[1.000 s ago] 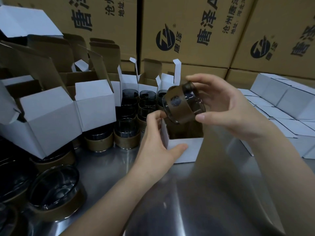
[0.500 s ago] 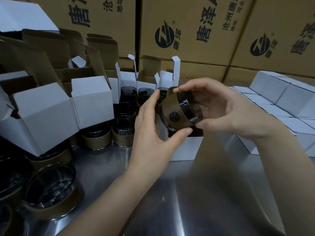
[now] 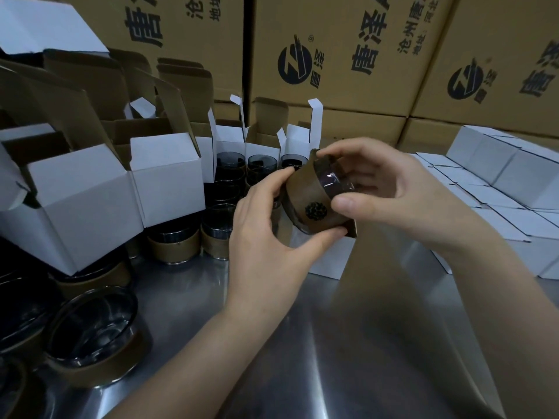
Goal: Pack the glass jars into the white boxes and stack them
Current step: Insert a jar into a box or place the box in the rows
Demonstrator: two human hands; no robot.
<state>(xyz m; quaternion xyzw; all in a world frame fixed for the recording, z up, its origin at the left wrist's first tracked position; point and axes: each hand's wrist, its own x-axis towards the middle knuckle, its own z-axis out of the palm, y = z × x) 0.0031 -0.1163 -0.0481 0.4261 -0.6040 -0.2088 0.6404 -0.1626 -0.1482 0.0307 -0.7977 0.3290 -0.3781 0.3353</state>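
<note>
Both hands, left and right, clasp one glass jar (tilted toward two o'clock) above a white box.

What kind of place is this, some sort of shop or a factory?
Probably a packing station in a warehouse or small factory. Big printed brown cartons are stacked behind, rows of closed white boxes sit at the right, and many sleeved glass jars wait on a steel table.
</note>
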